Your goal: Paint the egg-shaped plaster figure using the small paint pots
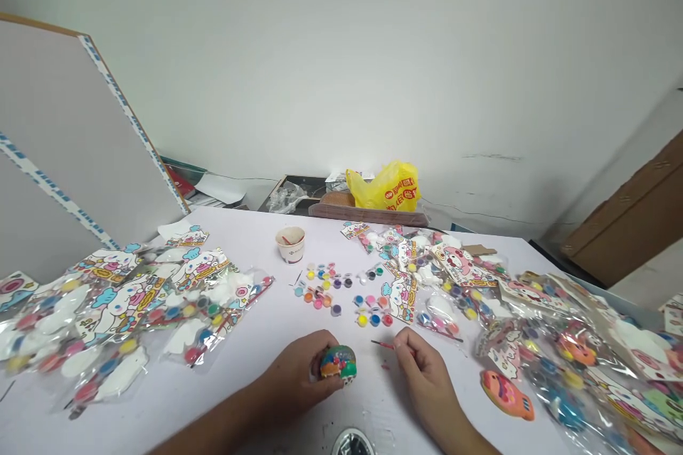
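A small figure painted green, orange and blue (pixel 339 362) is gripped between the thumb and fingers of my left hand (pixel 304 373), low in the middle of the head view. To its right, my right hand (pixel 424 377) pinches a thin red paintbrush (pixel 383 345), its dark tip pointing left toward the figure without touching it. Small open paint pots (pixel 376 319) in many colours stand on the white table just beyond both hands. Behind them is a paper cup (pixel 291 244) with a red stick inside.
Clear packets of paints and white figures (pixel 203 313) cover the table's left side, with more packets (pixel 453 270) at the right. A painted orange fish-like piece (pixel 506 395) lies right of my right hand. A round metallic object (pixel 353 443) sits at the near edge. Behind is a yellow bag (pixel 387 187).
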{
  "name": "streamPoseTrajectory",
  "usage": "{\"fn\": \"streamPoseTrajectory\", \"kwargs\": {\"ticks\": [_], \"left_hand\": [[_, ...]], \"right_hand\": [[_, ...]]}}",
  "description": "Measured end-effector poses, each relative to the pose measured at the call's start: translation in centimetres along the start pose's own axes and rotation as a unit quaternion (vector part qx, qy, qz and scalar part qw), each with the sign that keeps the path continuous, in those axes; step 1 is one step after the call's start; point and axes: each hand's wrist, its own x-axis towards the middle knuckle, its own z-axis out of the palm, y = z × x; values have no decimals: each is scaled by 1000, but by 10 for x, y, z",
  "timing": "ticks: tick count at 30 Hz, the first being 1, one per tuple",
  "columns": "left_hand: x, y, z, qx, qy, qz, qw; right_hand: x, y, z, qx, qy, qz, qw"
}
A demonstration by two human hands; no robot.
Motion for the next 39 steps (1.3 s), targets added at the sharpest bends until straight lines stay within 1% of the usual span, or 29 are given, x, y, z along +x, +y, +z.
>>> {"fn": "streamPoseTrajectory", "kwargs": {"ticks": [5,10,18,21,23,26,28,32,35,37,39], "left_hand": [[-2,0,0,46,-3,3,999],[-2,0,0,77,-13,-2,997],[0,0,-2,70,-18,0,997],[2,1,-4,22,-17,-11,1000],[3,1,-5,-69,-25,-19,997],[7,-2,-8,-200,-40,-24,979],[8,-4,-9,-224,-45,-21,973],[10,-10,-7,-220,-36,-9,975],[8,-14,-2,-192,-26,-4,981],[5,-15,0,-150,-20,-6,988],[2,-11,1,-76,-14,-15,997]], "right_hand": [[1,0,-2,-5,-8,3,1000],[1,-2,-2,-21,-29,-3,999],[-1,-5,0,-37,-44,-8,998],[-1,-7,0,-42,-43,-10,998],[-1,-7,0,-44,-42,-12,998],[-1,-5,0,-43,-47,-12,998],[-1,-3,0,-42,-55,-12,998],[-2,0,-1,-38,-60,-3,997],[-2,-1,-1,-37,-58,1,998],[-2,-3,-1,-37,-57,2,998],[-2,-4,-1,-38,-55,0,998]]}}
